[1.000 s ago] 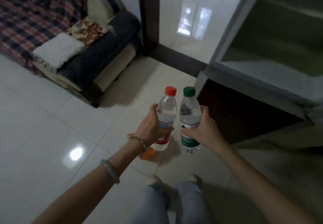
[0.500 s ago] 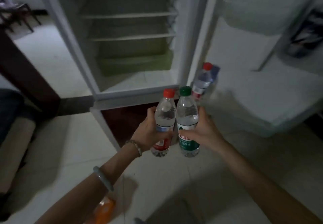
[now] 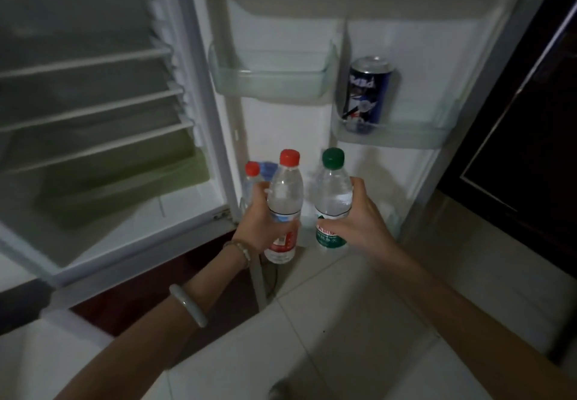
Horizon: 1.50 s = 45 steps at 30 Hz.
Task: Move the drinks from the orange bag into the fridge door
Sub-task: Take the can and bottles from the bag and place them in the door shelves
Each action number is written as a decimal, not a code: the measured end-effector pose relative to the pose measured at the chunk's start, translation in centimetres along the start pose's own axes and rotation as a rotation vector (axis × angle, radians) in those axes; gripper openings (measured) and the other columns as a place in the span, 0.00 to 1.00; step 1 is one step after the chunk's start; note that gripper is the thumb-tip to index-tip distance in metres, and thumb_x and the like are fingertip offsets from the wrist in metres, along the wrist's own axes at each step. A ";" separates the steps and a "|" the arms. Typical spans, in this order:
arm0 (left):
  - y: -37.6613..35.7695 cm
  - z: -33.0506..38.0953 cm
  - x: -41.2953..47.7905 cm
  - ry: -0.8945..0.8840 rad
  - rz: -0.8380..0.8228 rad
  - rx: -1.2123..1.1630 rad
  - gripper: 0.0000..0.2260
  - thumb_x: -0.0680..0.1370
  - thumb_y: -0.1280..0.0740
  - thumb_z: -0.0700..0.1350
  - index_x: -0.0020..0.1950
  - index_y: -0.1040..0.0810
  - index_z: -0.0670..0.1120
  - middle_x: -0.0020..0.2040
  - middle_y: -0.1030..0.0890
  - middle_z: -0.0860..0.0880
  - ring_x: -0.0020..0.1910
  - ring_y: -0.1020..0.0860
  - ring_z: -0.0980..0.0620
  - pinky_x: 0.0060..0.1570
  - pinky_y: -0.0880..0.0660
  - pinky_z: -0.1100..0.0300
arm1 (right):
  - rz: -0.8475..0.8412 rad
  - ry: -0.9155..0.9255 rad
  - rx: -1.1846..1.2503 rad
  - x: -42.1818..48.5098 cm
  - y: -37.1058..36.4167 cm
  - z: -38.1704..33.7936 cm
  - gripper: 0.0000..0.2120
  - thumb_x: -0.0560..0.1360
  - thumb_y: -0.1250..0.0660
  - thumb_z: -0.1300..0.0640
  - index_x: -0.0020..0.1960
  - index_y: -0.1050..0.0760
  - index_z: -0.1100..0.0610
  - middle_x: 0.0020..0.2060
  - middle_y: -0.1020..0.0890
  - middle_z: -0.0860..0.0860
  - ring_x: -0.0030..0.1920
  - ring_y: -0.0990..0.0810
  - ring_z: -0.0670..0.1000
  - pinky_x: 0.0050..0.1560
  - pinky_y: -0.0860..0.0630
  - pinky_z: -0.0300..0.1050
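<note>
My left hand (image 3: 260, 218) grips a clear water bottle with a red cap (image 3: 284, 202). My right hand (image 3: 359, 221) grips a clear water bottle with a green cap (image 3: 331, 193). Both bottles are upright, side by side, just in front of the open fridge door (image 3: 415, 40). Low in the door behind my left hand stand two more bottles, one with a red cap (image 3: 252, 169) and one with a blue cap (image 3: 268, 168). A dark blue can (image 3: 367, 95) sits in the right middle door shelf. The orange bag is out of view.
The fridge interior (image 3: 90, 112) at the left shows bare wire shelves and a green drawer (image 3: 125, 187). A clear door bin (image 3: 271, 81) hangs at upper middle. Dark cabinet (image 3: 530, 149) stands at the right. White floor tiles (image 3: 343, 321) lie below.
My view has swung from the floor and sofa to the open fridge door. Both hands carried the bottles along, now a little further apart and close to the door's lower shelf.
</note>
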State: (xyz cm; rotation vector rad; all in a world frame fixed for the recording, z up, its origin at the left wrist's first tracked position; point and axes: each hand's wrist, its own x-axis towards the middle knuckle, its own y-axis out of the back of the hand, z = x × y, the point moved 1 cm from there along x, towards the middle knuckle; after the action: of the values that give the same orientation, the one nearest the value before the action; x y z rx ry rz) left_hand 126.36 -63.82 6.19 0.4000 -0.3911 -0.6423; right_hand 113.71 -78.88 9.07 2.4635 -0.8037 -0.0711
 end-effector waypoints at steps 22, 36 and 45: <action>-6.0 -7.1 8.4 0.061 0.094 0.092 0.20 0.68 0.26 0.41 0.47 0.37 0.45 0.43 0.27 0.47 0.43 0.24 0.44 0.46 0.24 0.48 | -0.029 -0.150 -0.026 8.9 -5.8 6.7 0.36 0.63 0.22 0.56 0.64 0.38 0.54 0.54 0.23 0.51 0.54 0.23 0.54 0.51 0.28 0.45; -6.2 -8.2 8.0 0.146 0.161 0.092 0.21 0.68 0.26 0.40 0.54 0.33 0.39 0.48 0.24 0.44 0.46 0.24 0.45 0.48 0.25 0.53 | -0.059 -0.204 -0.020 9.5 -6.6 7.7 0.37 0.64 0.22 0.59 0.65 0.39 0.59 0.54 0.22 0.55 0.51 0.23 0.52 0.50 0.28 0.44; -6.0 -9.7 6.9 0.201 0.066 0.153 0.25 0.69 0.34 0.57 0.57 0.33 0.42 0.49 0.23 0.45 0.47 0.23 0.46 0.49 0.24 0.52 | -0.069 -0.187 0.041 8.6 -6.3 7.9 0.37 0.63 0.22 0.59 0.65 0.39 0.55 0.53 0.26 0.48 0.53 0.25 0.49 0.47 0.30 0.35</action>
State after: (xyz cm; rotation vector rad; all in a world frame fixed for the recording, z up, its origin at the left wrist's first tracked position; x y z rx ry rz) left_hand 132.99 -70.37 -3.37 0.5899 -0.2612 -0.5041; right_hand 122.51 -83.23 0.12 2.5507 -0.8046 -0.3170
